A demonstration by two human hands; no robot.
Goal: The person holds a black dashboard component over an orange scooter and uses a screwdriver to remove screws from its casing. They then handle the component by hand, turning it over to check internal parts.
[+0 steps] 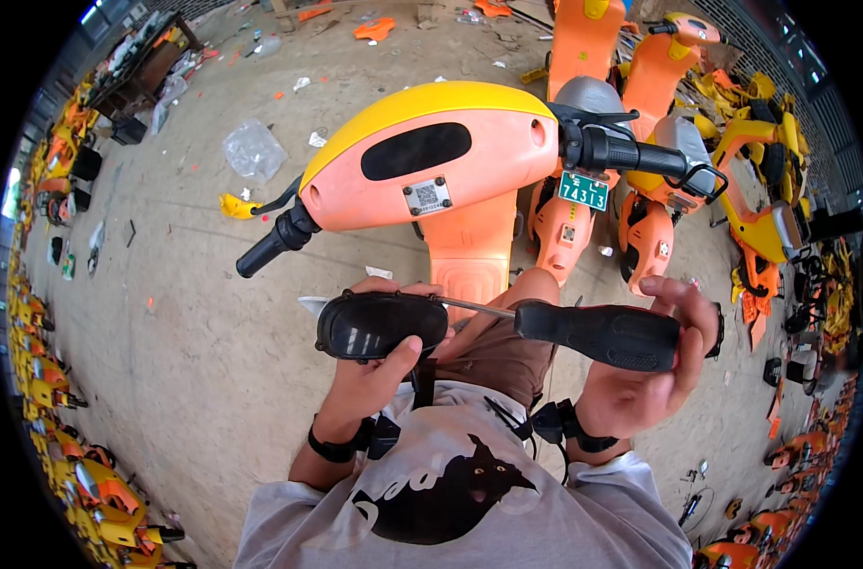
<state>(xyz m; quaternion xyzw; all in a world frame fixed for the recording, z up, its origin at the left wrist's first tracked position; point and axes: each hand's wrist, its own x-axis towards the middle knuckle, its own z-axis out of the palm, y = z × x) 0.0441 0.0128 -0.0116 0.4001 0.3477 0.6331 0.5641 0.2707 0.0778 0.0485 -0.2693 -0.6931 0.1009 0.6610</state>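
concrete floor is seen underneath. a black oval housing is gripped in the left hand; a black-handled screwdriver is held in the right hand, its shaft pointed leftward at the housing. just beyond both hands an orange-and-yellow scooter is parked; more scooters are seen farther off, rightward.

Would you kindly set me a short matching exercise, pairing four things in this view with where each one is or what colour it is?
Things:
1. Screwdriver
2. Oval black part
3. Clear plastic bag
4. Number plate

Places and colours:
A. Lying on the floor
B. Held in the right hand
C. Green
D. Held in the left hand

Right pairs: 1-B, 2-D, 3-A, 4-C.
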